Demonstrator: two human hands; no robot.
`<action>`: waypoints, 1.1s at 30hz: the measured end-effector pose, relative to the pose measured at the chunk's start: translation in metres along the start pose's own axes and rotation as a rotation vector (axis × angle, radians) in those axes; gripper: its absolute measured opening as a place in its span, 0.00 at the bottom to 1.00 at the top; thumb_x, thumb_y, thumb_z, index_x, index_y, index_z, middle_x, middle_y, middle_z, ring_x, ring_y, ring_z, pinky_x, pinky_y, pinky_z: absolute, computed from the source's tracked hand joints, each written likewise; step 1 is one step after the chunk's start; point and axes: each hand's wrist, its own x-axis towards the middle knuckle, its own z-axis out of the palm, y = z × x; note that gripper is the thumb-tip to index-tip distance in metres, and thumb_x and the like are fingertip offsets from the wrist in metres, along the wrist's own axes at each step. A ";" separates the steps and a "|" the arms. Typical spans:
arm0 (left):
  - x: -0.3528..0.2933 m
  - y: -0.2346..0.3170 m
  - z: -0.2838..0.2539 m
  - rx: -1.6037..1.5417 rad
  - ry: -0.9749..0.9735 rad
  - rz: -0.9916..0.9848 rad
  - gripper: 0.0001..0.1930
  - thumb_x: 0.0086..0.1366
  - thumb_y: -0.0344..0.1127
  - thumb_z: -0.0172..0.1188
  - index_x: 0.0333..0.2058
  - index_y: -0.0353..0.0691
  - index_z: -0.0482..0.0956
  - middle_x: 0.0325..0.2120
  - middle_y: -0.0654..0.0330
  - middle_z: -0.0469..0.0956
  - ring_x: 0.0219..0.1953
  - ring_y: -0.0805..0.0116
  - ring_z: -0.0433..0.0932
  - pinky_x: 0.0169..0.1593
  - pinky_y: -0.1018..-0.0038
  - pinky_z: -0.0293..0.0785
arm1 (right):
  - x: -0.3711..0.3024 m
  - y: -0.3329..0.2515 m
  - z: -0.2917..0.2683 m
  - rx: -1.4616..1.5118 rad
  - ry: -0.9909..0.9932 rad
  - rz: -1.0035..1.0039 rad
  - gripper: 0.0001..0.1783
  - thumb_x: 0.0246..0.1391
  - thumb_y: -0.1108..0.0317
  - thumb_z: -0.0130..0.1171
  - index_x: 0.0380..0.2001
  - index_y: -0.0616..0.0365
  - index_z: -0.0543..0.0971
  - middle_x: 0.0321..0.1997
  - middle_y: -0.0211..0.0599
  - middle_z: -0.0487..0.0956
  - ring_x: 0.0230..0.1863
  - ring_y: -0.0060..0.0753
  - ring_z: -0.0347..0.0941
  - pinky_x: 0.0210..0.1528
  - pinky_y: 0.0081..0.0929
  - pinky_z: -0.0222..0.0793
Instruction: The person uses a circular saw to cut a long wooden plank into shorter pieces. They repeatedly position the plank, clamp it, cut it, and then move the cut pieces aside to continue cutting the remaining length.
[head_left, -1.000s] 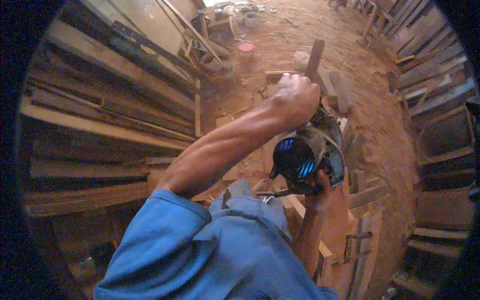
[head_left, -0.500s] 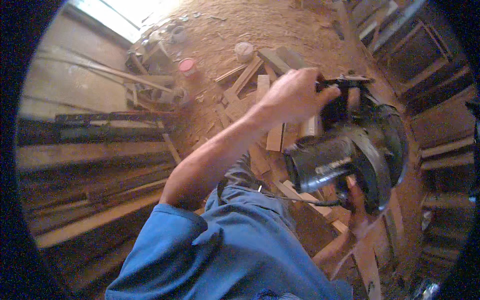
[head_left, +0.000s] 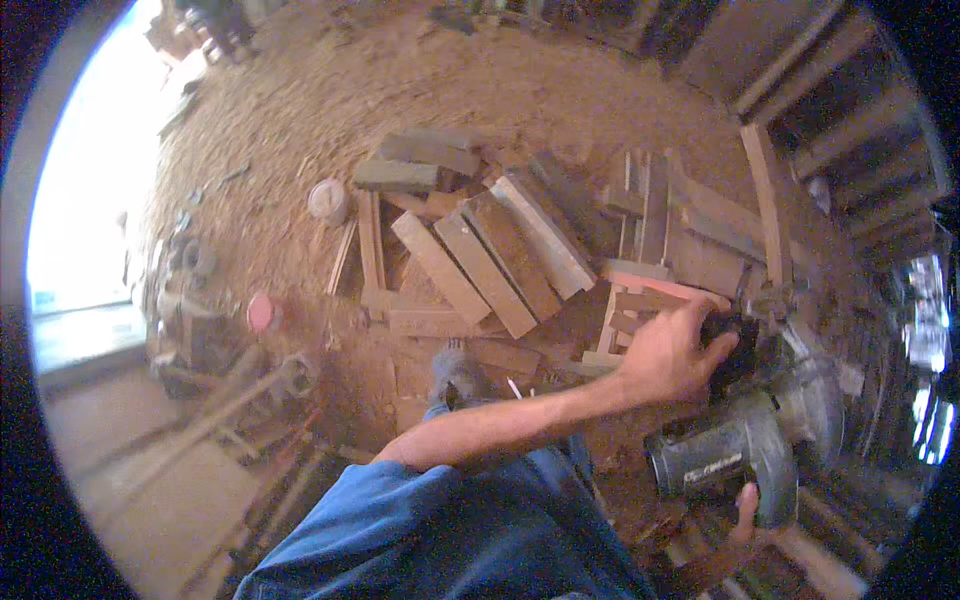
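Observation:
A dark circular saw (head_left: pixel 706 464) with a round blade guard (head_left: pixel 822 408) is held up at the right of the view. Closed on the dark part at its far end is my left hand (head_left: pixel 665 352), its arm reaching across my body. My right hand (head_left: pixel 746 520) grips the saw at its near side; only a thumb and part of the hand show, the other fingers being hidden behind the tool. Past my left hand, a small slatted wooden piece (head_left: pixel 622 320) lies among boards.
Several short planks (head_left: pixel 498 265) lie side by side on the sawdust-covered ground. Left of them are a whitish tub (head_left: pixel 328 201) and a pink-lidded tub (head_left: pixel 264 312). A long timber (head_left: pixel 766 205) lies at the right. Poles and boards (head_left: pixel 215 415) fill the lower left.
My view has turned to the right, so the planks now show more fully. The saw appears lower and further right, still in both hands, and tilted differently.

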 end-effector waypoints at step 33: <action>0.159 0.068 0.139 0.274 -0.774 0.051 0.25 0.64 0.48 0.55 0.53 0.35 0.70 0.43 0.43 0.78 0.47 0.43 0.76 0.52 0.52 0.72 | 0.071 -0.035 0.039 -0.087 0.397 0.455 0.21 0.47 0.71 0.68 0.45 0.63 0.77 0.40 0.38 0.79 0.38 0.31 0.74 0.42 0.30 0.70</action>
